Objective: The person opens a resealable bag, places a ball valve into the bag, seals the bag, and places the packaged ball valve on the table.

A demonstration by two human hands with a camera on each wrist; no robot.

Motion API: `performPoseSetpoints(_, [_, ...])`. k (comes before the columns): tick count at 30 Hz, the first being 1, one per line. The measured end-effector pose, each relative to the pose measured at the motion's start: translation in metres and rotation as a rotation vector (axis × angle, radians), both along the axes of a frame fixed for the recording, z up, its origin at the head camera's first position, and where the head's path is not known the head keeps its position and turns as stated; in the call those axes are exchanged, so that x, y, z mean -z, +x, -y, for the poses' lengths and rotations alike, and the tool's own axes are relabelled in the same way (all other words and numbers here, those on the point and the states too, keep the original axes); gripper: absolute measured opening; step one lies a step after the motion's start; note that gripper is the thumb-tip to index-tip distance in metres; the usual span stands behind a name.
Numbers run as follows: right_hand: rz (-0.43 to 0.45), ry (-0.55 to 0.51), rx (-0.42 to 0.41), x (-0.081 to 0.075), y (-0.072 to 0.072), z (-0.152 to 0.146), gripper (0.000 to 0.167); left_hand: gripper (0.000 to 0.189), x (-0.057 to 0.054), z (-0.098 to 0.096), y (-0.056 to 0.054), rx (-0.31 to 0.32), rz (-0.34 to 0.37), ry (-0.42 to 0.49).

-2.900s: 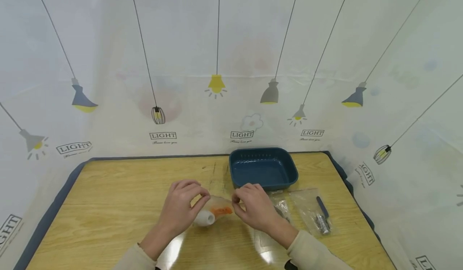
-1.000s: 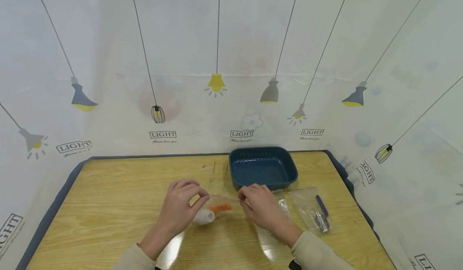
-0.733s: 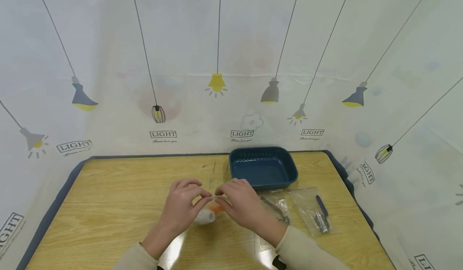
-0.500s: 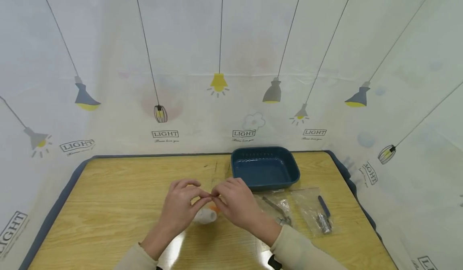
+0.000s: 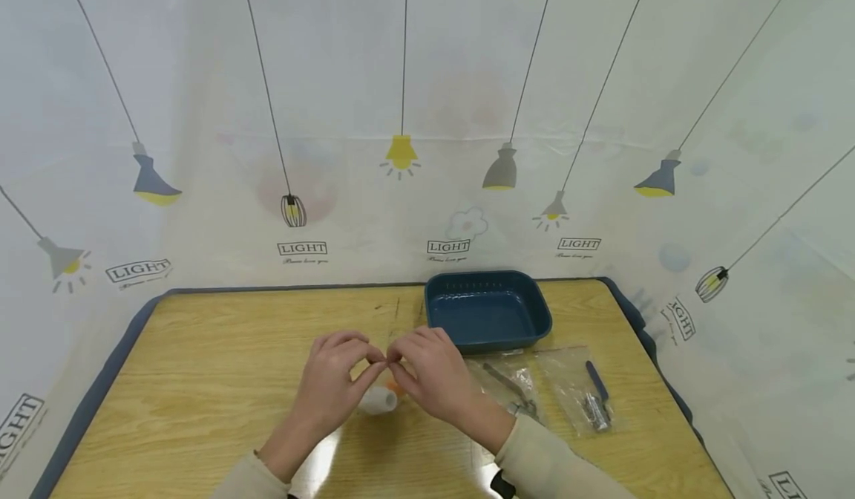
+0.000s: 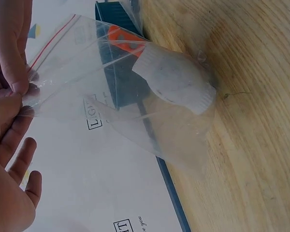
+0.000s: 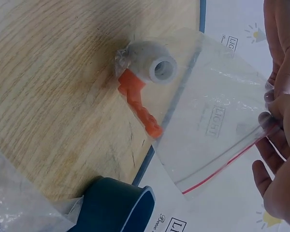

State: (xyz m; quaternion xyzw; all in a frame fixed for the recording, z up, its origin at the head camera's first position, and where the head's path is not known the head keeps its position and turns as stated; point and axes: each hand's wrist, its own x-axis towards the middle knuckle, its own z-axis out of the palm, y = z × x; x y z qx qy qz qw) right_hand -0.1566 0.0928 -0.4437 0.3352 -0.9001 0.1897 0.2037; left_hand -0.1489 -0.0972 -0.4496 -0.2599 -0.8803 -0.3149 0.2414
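A clear zip bag (image 7: 198,101) with a red line along its top hangs between my hands. Inside it lies a white plastic valve (image 7: 145,60) with a ribbed end and an orange lever handle (image 7: 137,104), at the bag's bottom by the table. My left hand (image 5: 329,384) pinches the bag's top edge between thumb and fingers. Right beside it, fingertips nearly touching, my right hand (image 5: 433,376) pinches the same edge. In the head view the right hand covers most of the orange handle.
Behind the right hand stands a dark blue basin (image 5: 490,313). Two more clear bags lie right of the hands: one bag (image 5: 504,380) holds a metal piece, the other (image 5: 564,380) a blue-handled tool and metal part. A printed curtain (image 5: 361,209) surrounds the table (image 5: 220,380).
My right hand first shifts slightly right along the bag's top edge, then goes left until it meets the left hand. My left hand stays nearly in place. The valve hardly moves.
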Motion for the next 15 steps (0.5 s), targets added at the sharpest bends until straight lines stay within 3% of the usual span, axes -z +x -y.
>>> performPoseSetpoints(5, [0.017,-0.017,-0.028,0.0024,-0.0009,-0.0022,0.006,0.008,0.0003,0.0004,0.0022,0.007,-0.009,-0.007])
performPoseSetpoints(15, [-0.101,-0.007,-0.041,0.0057,-0.0067,-0.0094,0.014,0.008,0.0030,0.0018,0.0026,0.000,-0.018,-0.046])
